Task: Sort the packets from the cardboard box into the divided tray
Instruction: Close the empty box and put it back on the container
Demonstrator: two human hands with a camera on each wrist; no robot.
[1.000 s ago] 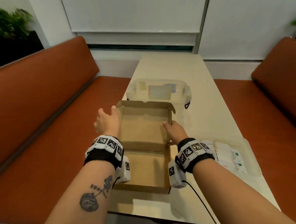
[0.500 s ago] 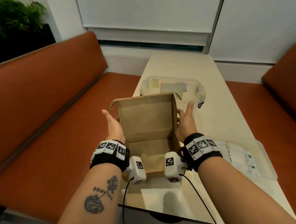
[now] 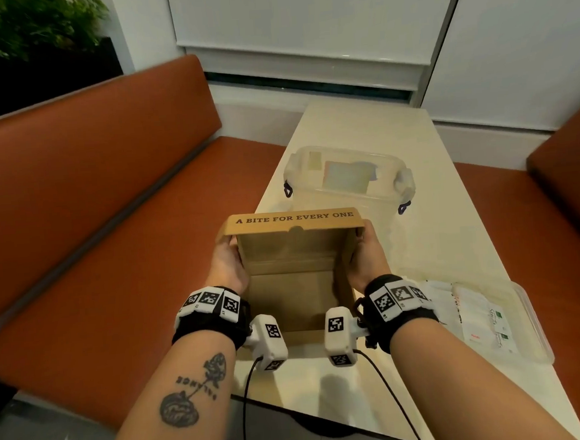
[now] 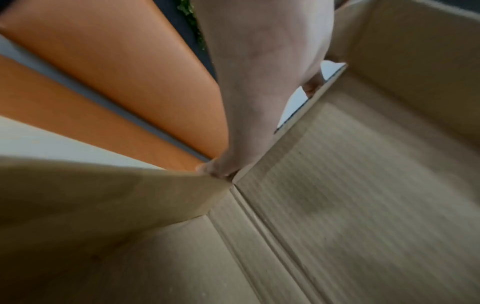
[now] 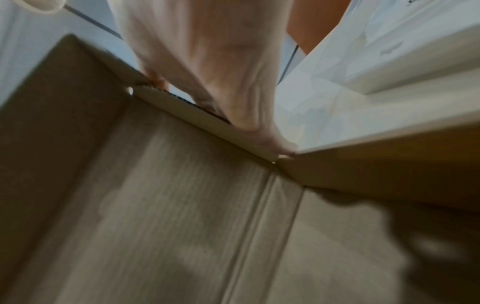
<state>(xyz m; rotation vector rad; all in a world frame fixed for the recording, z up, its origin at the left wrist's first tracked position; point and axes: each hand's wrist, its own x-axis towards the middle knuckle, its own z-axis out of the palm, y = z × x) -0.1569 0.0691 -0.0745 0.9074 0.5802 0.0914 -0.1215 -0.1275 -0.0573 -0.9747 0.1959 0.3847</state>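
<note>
A brown cardboard box (image 3: 296, 288) stands at the near edge of the table, and its inside looks empty. Its lid (image 3: 293, 218), printed "A BITE FOR EVERY ONE", is tipped toward me over the base. My left hand (image 3: 228, 262) holds the lid's left side and my right hand (image 3: 366, 255) its right side, with the fingers behind the lid. The wrist views show each hand, left (image 4: 259, 72) and right (image 5: 215, 61), along a lid edge with a fingertip behind it. The clear divided tray (image 3: 529, 323) to the right holds white packets (image 3: 481, 323).
A clear lidded plastic container (image 3: 347, 174) sits just beyond the box. The cream table (image 3: 360, 118) is narrow, with orange benches on the left (image 3: 108, 198) and right (image 3: 571, 183). Wrist-camera cables hang over the table's near edge.
The lid has swung from lying open, through upright, to tipped toward me. Both hands went from the box sides up to the lid's top corners.
</note>
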